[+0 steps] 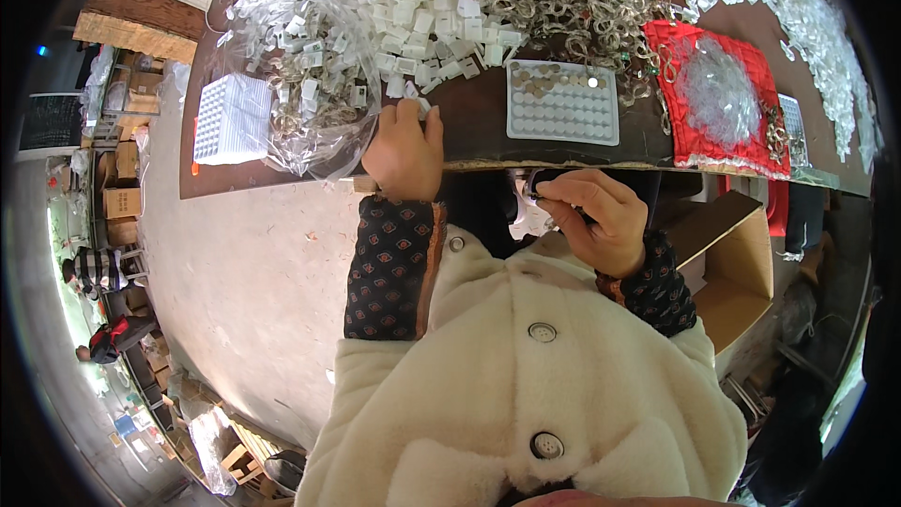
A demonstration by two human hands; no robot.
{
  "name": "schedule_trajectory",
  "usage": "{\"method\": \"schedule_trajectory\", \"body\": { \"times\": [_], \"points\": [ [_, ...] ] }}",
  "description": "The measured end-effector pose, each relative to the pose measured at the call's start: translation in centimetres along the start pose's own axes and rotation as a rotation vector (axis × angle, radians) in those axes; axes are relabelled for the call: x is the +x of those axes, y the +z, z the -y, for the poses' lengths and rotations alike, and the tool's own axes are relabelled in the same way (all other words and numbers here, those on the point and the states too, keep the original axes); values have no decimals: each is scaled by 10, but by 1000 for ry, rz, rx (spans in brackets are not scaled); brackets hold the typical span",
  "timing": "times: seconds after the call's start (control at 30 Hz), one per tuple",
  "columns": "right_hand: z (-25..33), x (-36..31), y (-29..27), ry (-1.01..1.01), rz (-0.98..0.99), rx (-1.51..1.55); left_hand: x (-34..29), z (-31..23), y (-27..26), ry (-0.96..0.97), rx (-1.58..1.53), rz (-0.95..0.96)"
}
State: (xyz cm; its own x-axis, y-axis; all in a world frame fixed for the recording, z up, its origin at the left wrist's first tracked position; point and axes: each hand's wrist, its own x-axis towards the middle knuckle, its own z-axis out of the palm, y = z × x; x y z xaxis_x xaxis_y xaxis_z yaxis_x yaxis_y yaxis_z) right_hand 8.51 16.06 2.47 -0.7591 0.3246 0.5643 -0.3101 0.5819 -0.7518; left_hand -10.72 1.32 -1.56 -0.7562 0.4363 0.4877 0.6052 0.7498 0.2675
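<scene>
While right hand pinches one item, left hand—hold unclear—touches white pieces.

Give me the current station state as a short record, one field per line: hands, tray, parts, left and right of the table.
Left hand: at the near edge of the heap of white plastic pieces; grip unclear
Right hand: on the person's side of the table edge, fingers pinched together; anything between them too small to identify
Pocketed tray: on the table, round discs toward its far side
Table left: stacked trays, clear bag
Table right: red cloth-like sheet under clear pieces
</scene>
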Motion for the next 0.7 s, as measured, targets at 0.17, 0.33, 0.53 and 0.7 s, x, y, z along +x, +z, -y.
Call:
{"method": "schedule_trajectory", "body": {
  "times": [0.17, 0.33, 0.53, 0.7],
  "points": [
    [5, 3, 0, 83, 33, 84, -16, 3, -18, -232, -478, 81],
    [15, 3, 6, 393, -36, 593, -45, -40, -40, -432, -1176, 236],
    [21, 2, 5, 489, -38, 762, -63, -73, -55, -287, -1386, 325],
    [23, 1, 3, 463, -49, 745, -62, -67, -58, -389, -1669, 528]
  ]
}}
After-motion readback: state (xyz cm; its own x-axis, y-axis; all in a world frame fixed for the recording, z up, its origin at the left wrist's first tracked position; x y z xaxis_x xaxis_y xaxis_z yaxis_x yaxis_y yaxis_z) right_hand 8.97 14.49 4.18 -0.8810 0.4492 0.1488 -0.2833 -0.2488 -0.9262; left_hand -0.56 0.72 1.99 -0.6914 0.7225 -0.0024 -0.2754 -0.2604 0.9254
